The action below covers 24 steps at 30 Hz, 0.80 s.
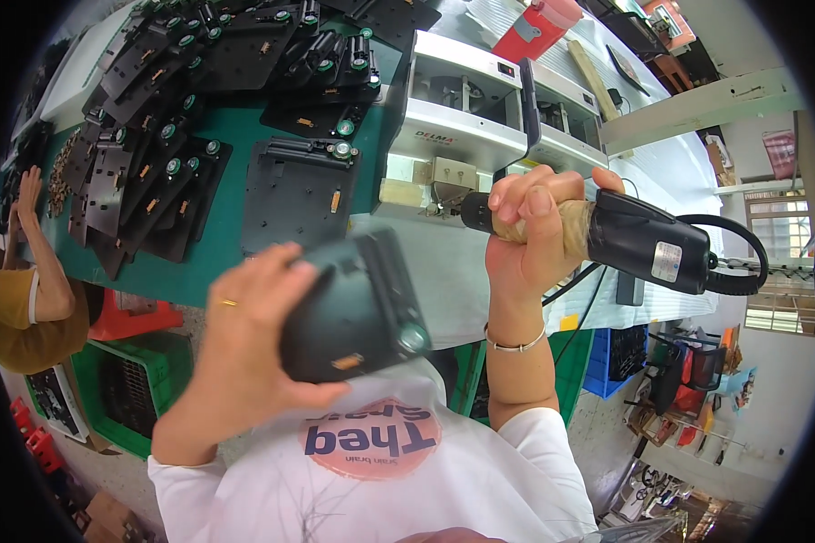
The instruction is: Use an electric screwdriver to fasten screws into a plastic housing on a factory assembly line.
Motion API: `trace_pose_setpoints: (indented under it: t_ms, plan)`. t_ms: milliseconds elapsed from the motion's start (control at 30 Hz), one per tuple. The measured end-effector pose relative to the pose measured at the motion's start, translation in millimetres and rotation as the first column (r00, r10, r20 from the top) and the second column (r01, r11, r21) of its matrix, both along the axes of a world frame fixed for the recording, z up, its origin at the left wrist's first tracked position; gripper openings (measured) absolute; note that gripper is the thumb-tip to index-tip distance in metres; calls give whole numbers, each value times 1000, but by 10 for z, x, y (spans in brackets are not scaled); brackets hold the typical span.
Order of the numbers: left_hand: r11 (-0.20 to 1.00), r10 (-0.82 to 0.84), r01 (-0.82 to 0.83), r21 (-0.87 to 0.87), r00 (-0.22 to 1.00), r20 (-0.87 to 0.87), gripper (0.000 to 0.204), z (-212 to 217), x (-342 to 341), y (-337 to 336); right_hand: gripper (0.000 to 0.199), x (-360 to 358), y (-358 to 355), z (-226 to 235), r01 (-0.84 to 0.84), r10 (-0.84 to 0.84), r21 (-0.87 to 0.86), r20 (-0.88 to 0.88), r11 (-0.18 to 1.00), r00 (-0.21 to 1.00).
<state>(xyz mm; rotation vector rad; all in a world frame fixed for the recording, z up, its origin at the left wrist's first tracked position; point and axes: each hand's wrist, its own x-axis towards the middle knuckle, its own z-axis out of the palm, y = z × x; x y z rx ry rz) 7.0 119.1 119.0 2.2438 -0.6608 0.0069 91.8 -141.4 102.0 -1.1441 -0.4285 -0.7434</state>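
Observation:
My left hand (244,335) grips a black plastic panel (349,303) by its left edge, holding it tilted above my lap; motion blurs both. A round green-and-silver part and a small copper-coloured strip show on the panel. Wrapped round a black electric screwdriver (647,240) is my right hand (530,222), on a part bound with yellowish tape. The screwdriver's nose points left, at the front of a white screw feeder (466,127); whether its bit touches the feeder cannot be made out.
Similar black panels (145,181) lie heaped on the green table mat (217,262), with a single panel (299,195) nearer the feeder. A second feeder (566,118) adjoins the first. At the left are another person's arm (45,262) and a green crate (140,389). A red container (539,27) stands behind.

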Motion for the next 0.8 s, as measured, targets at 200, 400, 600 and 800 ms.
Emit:
trace_pose_setpoints:
  t_ms: [200,400,600,800]
  plan:
    - [990,-131,134,48,989,-63,97,-402,-85,-461,53,38,-3,-55,-5,5,-3,-6,1000,1000]
    - [970,-229,225,93,973,39,97,-669,-177,-765,56,172,-148,-27,-199,201,-251,-18,947,979]
    - [969,-191,185,161,982,18,94,-870,-37,-844,50,166,-60,74,-258,245,-67,-163,964,956]
    - [980,-149,141,143,988,47,77,-940,-63,-786,54,-357,-308,-1,-252,233,-155,-132,955,964]
